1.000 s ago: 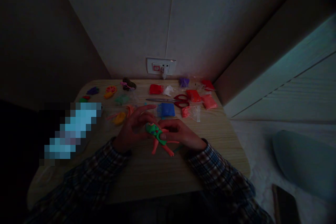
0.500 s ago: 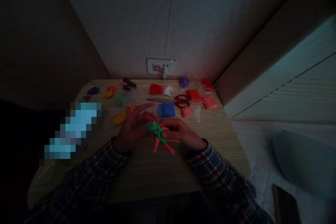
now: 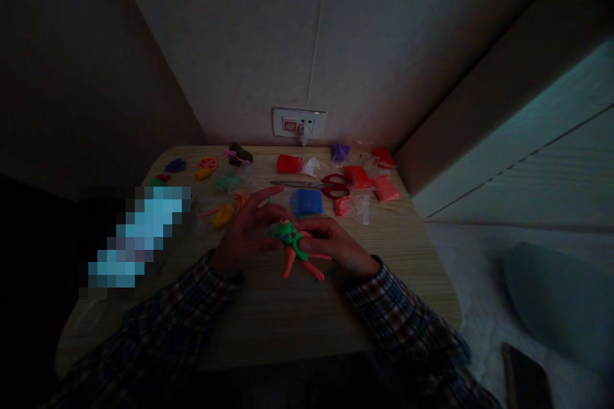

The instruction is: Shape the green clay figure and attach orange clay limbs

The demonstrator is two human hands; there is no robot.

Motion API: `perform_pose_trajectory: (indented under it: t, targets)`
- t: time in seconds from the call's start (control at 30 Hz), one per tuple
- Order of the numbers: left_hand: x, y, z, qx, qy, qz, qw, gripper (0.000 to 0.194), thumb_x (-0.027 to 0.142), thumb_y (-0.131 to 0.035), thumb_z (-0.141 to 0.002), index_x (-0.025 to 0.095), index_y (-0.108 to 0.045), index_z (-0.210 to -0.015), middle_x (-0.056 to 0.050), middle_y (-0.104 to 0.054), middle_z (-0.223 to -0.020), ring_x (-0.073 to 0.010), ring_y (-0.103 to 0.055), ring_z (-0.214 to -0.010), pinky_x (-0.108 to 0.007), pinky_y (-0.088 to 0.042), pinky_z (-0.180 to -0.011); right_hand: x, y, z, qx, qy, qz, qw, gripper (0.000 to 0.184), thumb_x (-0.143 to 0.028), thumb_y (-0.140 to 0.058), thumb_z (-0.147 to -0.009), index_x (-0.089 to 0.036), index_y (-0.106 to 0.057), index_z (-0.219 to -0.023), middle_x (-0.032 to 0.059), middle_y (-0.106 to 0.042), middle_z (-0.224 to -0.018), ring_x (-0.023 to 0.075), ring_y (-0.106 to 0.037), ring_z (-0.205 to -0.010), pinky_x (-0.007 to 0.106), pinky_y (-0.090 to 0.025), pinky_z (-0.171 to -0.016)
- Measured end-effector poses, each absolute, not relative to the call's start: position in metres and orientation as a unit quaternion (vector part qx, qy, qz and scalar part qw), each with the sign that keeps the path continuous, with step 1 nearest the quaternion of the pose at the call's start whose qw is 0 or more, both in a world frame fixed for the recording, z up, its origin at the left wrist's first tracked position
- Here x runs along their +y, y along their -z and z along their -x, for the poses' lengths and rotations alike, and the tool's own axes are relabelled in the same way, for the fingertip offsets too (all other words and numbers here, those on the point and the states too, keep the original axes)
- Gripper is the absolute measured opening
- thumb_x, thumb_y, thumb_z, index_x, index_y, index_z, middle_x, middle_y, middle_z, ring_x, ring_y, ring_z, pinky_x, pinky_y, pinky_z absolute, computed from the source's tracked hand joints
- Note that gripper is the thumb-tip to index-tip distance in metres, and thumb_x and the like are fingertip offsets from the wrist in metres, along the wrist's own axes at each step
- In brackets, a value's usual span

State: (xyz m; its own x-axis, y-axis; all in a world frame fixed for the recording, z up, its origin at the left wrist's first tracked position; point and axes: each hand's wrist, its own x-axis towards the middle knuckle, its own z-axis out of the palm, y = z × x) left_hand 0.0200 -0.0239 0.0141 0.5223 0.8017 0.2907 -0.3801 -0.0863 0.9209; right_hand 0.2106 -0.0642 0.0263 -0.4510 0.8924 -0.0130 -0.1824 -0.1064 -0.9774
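Note:
A small clay doll (image 3: 301, 248) with a green head and green clothing and orange-pink arms and legs is held above the table in front of me. My right hand (image 3: 330, 239) pinches its body between thumb and fingers. At the doll's head is my left hand (image 3: 252, 230), its thumb and bent fingers around the head and its index finger stretched out past it. Where the left fingertips meet the head is partly hidden. Just beyond my hands lie a blue clay packet (image 3: 309, 202) and red-handled scissors (image 3: 333, 186).
Several clay packets, among them a red one (image 3: 288, 164), a purple one (image 3: 340, 152) and a pink one (image 3: 386, 188), lie along the table's (image 3: 288, 326) back. Small clay pieces sit at left near a blurred bright screen (image 3: 144, 236). A wall socket (image 3: 300, 123) is behind.
The whole view has shifted slightly, so things appear a little further right. The doll's head has turned a little in my fingers; both hands keep nearly the same pose.

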Motion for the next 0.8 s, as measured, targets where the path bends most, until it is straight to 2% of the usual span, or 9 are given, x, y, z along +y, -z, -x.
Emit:
perform_pose_trajectory:
  t: [0.37,0.6,0.8]
  targets:
    - [-0.0219,-0.0107,-0.0196,0.175,-0.458,-0.57,0.659,0.065,0.029,-0.086,-0.067,0.03,-0.06,-0.126,-0.001,-0.073,-0.086,-0.0214,-0.067,-0.089,-0.036,-0.053,-0.083,-0.064,-0.0302,-0.2107,-0.539,-0.662,0.343,0.391,0.036,-0.05,-0.075,-0.072,-0.016,-0.066,-0.076,0.0001,-0.058,-0.076,0.0148,-0.051,-0.073,0.026,-0.039,-0.067]
    - [-0.023,-0.0113,-0.0194,0.205,-0.457,-0.574,0.647,0.063,0.031,-0.086,-0.066,0.028,-0.062,-0.123,-0.002,-0.072,-0.084,-0.0242,-0.067,-0.089,-0.041,-0.052,-0.085,-0.0645,-0.0247,-0.2108,-0.542,-0.654,0.346,0.399,0.035,-0.051,-0.074,-0.072,-0.016,-0.067,-0.077,0.0009,-0.059,-0.077,0.016,-0.052,-0.075,0.028,-0.04,-0.068]
    - [-0.0233,-0.0124,-0.0187,0.192,-0.449,-0.557,0.672,0.059,0.034,-0.087,-0.064,0.031,-0.064,-0.119,0.001,-0.072,-0.085,-0.0206,-0.067,-0.089,-0.035,-0.051,-0.083,-0.0648,-0.0267,-0.2095,-0.538,-0.664,0.341,0.391,0.038,-0.054,-0.073,-0.072,-0.017,-0.067,-0.078,0.0011,-0.06,-0.078,0.0161,-0.052,-0.075,0.028,-0.041,-0.069]
